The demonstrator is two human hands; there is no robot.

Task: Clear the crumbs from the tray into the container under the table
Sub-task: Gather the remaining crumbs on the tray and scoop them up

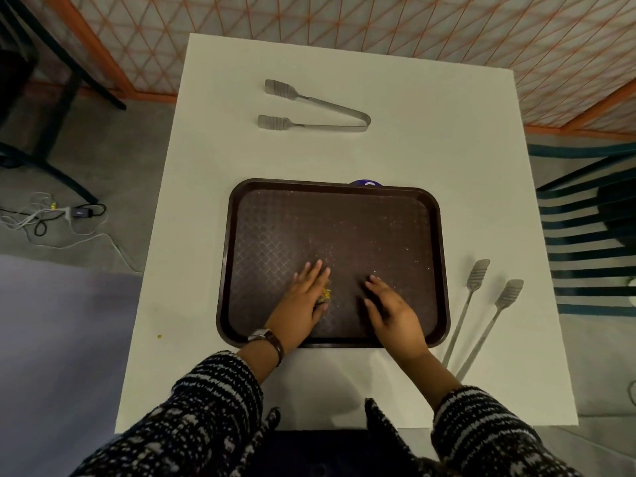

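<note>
So the brown tray [335, 235] sits on the near half of a white table [413, 139], and both hands are down on it near the front edge. The left hand [303, 301] lies flat with fingers spread, and there's a little yellowish clump of crumbs [325, 296] tucked right against its thumb side, touching it. Not gripped, just an open palm beside the pile. The right hand [392, 315] is also loose and open, fingers slightly curled, resting on the tray a bit apart from the clump, holding nothing. Finer specks are scattered over the tray's middle and right part.

Around it: one pair of metal tongs [316, 108] lies on the far side of the table, well apart from the tray. A second pair of tongs [481, 311] lies just beside the tray's right edge. Something dark blue [366, 183] peeks out from behind the tray's far rim, can't tell what it is. One stray yellow crumb [159, 336] sits on the table left of the tray. The left wrist has a watch [265, 335]. A slatted chair [592, 235] stands at the right, and cables [51, 215] lie on the floor to the left.
</note>
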